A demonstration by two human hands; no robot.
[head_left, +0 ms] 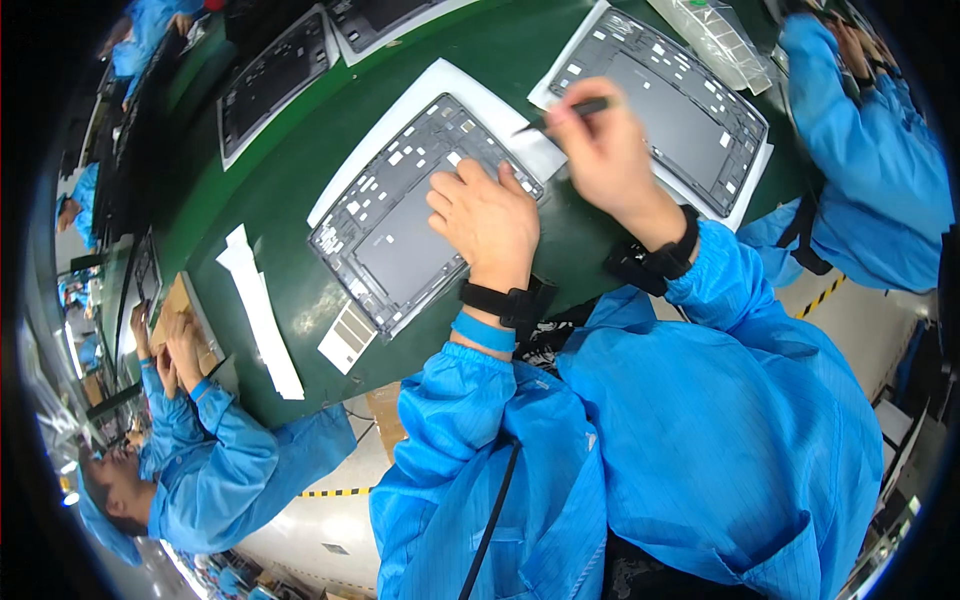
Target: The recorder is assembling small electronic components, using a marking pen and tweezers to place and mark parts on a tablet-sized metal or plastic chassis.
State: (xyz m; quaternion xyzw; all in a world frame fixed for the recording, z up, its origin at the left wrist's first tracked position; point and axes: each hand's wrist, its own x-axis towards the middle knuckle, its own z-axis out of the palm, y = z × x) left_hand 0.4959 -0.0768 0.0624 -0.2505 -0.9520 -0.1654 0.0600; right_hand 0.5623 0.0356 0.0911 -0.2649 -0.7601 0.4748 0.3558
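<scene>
A dark grey tablet back housing (410, 235) with many small white pieces along its edges lies tilted on a white sheet (355, 160) in front of me. My left hand (487, 222) rests on its upper right part, fingers loosely bent and apart, gripping nothing. Above the housing's right corner, my right hand (610, 150) pinches slim black pointed tweezers (590, 106). Their tip points left, clear of the housing, and the hand is slightly blurred. Under the left wrist, part of the housing's lower edge is hidden.
A second housing (660, 115) lies at the right, beside a clear plastic tray (715, 40). A sticker card (348, 338) and a white paper strip (262, 315) lie on the green table (215, 200). Another housing (280, 85) is farther left. Co-workers in blue sit on both sides.
</scene>
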